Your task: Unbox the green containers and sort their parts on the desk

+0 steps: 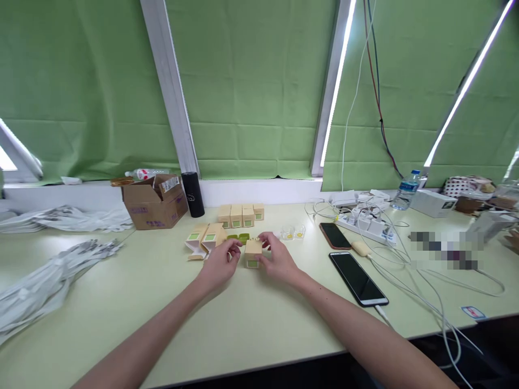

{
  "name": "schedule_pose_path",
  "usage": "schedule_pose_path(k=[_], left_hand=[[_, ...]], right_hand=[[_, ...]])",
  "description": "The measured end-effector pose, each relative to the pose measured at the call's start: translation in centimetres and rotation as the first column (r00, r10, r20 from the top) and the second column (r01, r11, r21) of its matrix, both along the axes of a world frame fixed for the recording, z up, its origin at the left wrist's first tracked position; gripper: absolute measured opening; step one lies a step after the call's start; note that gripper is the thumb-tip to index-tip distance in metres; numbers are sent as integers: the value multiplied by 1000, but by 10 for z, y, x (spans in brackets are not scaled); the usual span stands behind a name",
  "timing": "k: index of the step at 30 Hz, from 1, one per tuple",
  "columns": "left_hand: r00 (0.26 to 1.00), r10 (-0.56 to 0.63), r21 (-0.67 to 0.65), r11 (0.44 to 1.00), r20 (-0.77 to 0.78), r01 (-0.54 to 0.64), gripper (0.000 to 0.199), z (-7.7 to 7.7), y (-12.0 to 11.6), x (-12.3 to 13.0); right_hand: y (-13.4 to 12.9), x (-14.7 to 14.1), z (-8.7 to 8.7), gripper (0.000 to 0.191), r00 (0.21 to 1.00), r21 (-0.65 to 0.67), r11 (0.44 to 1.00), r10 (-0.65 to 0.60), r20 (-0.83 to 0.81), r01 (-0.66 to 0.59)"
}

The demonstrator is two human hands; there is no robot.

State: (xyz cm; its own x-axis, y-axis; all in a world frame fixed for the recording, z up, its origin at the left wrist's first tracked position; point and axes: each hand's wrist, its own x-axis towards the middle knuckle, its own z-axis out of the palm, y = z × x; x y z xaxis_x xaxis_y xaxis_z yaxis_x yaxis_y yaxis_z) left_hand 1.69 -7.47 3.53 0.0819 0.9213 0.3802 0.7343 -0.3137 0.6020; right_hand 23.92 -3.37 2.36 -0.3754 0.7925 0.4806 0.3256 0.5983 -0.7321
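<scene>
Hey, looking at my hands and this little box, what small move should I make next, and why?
I'd probably bring your left hand in against the left side of the small box to steady it. Your right hand holds it from the right, while the left is close by but doesn't appear to be gripping it.

Reading directions from the small box (253, 254), which looks like matt, smooth paperboard, I find the counter (259, 324) smooth with a faint sheen. At twelve I see a green blind (247, 97) of matt, creased cloth; at ten, a carton (156, 210) of dull cardboard; at two, clear cups (287, 234) of glossy plastic; at three, a phone (359, 276) with a smooth, glossy screen.
</scene>
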Motion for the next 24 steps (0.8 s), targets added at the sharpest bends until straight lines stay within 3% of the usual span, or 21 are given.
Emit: schedule_pose_path(k=[8, 11, 15, 24], left_hand=[[996, -53, -177, 982, 66, 64, 51, 2, 16, 11], [992, -29, -156, 987, 127, 49, 51, -4, 21, 13], [975, -62, -129, 987, 213, 91, 47, -13, 16, 12], [970, -120, -127, 981, 210, 149, 38, -11, 4, 10]], right_hand=[[7, 5, -20, 60, 996, -150, 986, 71, -51, -78], [10, 6, -25, 61, 994, -204, 975, 71, -81, -87], [10, 7, -27, 60, 991, -184, 977, 95, -94, -111], [19, 14, -30, 64, 990, -152, 979, 130, -54, -137]])
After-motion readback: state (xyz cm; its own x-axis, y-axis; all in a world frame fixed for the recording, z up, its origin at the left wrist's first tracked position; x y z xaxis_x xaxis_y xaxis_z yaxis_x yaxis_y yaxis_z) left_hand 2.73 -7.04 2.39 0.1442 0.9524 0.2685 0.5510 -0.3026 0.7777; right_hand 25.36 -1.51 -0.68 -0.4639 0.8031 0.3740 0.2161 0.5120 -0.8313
